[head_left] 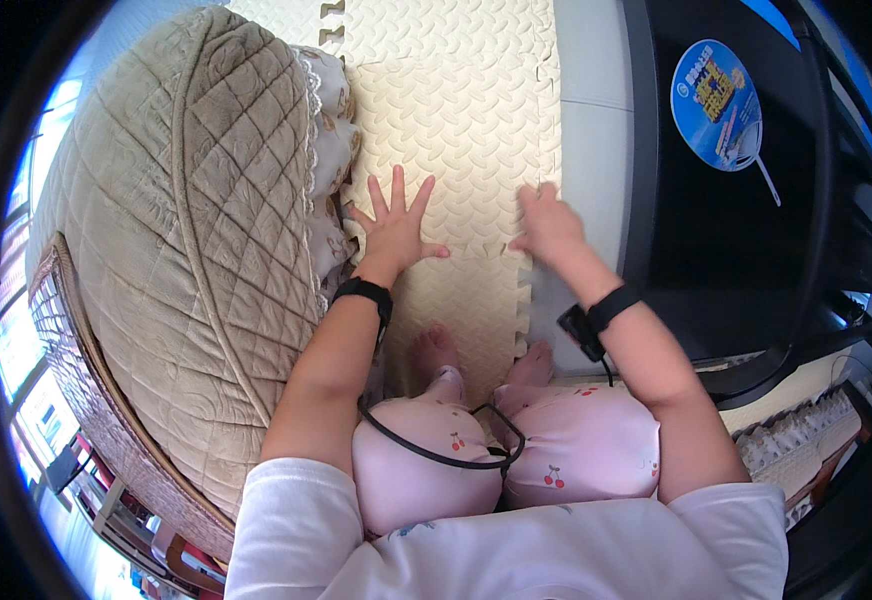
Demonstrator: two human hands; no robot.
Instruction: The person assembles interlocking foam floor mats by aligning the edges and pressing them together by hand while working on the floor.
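My left hand [393,228] has its fingers spread wide over the cream foam mat [446,120], beside the ruffled edge of the bed cover; nothing is in it. Whether its palm presses on the mat or hovers just above, I cannot tell. At the mat's right edge is my right hand [550,225], slightly blurred. Its fingers are partly bent, with the thumb apart from them, and I see nothing held there. A jagged interlocking seam of the mat runs between the two hands. Each wrist wears a black band, the right one with a small black box.
A brown quilted bed cover [226,200] rises on the left. To the right, a pale grey strip [596,170] borders a black platform [736,270] with a blue round hand fan [714,105] on it. A black cable [426,458] loops across my knees.
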